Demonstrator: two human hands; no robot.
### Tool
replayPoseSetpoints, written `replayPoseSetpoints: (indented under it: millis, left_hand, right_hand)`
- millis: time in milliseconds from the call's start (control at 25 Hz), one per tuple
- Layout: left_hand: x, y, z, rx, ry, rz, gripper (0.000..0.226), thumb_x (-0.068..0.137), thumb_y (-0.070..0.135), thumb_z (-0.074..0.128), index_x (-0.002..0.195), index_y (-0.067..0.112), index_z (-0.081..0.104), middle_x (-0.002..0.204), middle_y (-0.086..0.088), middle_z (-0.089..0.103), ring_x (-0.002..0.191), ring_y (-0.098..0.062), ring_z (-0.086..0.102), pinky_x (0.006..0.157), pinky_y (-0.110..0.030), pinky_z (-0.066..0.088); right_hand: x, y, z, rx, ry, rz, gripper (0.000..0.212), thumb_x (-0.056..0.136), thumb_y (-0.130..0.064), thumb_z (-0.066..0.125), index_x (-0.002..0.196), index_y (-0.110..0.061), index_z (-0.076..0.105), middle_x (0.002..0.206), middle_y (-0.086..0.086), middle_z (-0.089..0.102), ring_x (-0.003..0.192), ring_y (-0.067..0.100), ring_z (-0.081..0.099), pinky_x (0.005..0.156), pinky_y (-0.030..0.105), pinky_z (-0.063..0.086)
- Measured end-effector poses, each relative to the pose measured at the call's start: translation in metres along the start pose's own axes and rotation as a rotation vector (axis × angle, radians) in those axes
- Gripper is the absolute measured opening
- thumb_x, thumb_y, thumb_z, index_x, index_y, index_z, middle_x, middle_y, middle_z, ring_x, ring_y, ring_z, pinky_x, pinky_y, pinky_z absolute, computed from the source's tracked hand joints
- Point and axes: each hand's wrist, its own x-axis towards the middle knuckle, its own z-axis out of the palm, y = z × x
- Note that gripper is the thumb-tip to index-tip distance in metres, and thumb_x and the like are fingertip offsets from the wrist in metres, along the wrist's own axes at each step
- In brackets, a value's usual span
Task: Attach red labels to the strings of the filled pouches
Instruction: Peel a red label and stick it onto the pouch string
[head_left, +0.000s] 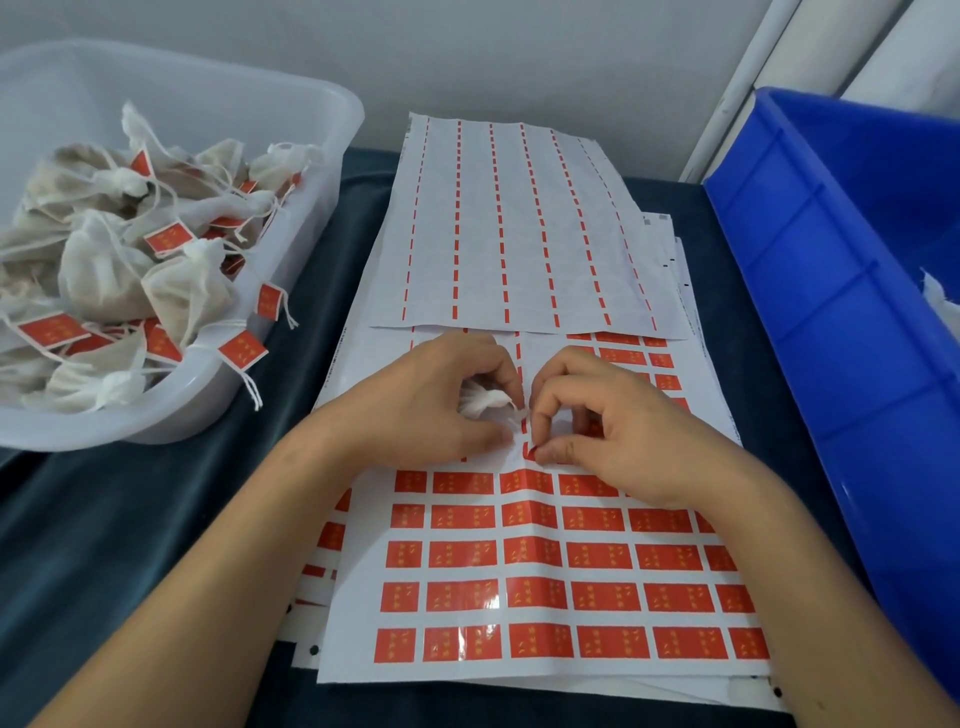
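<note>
Hands (519, 415) (both curled) on pouch (485, 402)

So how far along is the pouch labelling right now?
Done: the clear tub on the left holds a heap of pouches already carrying red labels, and the upper sheet is stripped. In hand: the left hand holds one white pouch while the right hand pinches a label off the sheet. Left: many labels remain; the blue bin shows one pouch scrap.

One head-worn camera looks forward and down, close over the label sheet (545, 566).
</note>
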Motion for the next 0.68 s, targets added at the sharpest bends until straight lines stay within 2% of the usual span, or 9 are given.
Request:
replayPoseSetpoints:
  millis: [160,280,400,520,680]
  left_hand:
    - [-0.001,0.003,-0.001,-0.071,0.015,-0.025,0.009,0.089,0.042,0.072,0.096,0.038,0.070,0.103,0.021,0.064,0.101,-0.001,0.060,0.085,-0.024,0.052]
    - [-0.002,0.005,-0.001,-0.108,0.045,-0.053,0.009,0.095,0.043,0.067,0.094,0.035,0.072,0.105,0.019,0.068,0.104,-0.001,0.062,0.086,-0.021,0.050]
    - [-0.002,0.007,0.001,-0.107,0.074,-0.089,0.011,0.099,0.039,0.065,0.095,0.033,0.073,0.105,0.019,0.071,0.103,0.001,0.063,0.080,-0.011,0.050]
    - [-0.001,0.010,0.003,-0.133,0.121,-0.101,0.010,0.100,0.035,0.066,0.094,0.031,0.073,0.099,0.019,0.072,0.098,0.002,0.064,0.073,-0.008,0.049]
    - [-0.002,0.014,0.006,-0.180,0.204,-0.093,0.009,0.101,0.032,0.065,0.096,0.033,0.072,0.098,0.019,0.072,0.097,-0.006,0.068,0.085,-0.014,0.053]
  right_hand:
    - [-0.001,0.001,0.000,-0.030,0.023,-0.031,0.018,0.093,-0.030,0.075,0.090,-0.042,0.063,0.115,-0.030,0.052,0.103,-0.007,0.054,0.080,0.018,0.047]
    - [-0.004,0.005,-0.003,0.017,0.034,-0.022,0.022,0.097,-0.024,0.070,0.092,-0.041,0.058,0.115,-0.026,0.058,0.105,-0.003,0.057,0.082,0.020,0.053]
    - [-0.011,0.009,-0.011,0.197,0.090,-0.017,0.026,0.100,-0.016,0.063,0.087,-0.038,0.057,0.111,-0.021,0.067,0.107,0.003,0.065,0.086,0.022,0.058]
    - [-0.015,0.011,-0.022,0.436,0.226,-0.044,0.012,0.102,-0.016,0.058,0.091,-0.022,0.058,0.103,-0.007,0.073,0.101,0.012,0.071,0.085,0.017,0.055]
    - [-0.007,0.005,-0.030,0.562,0.387,-0.025,0.001,0.100,-0.023,0.064,0.099,-0.023,0.063,0.101,-0.003,0.076,0.096,0.015,0.075,0.081,0.023,0.060]
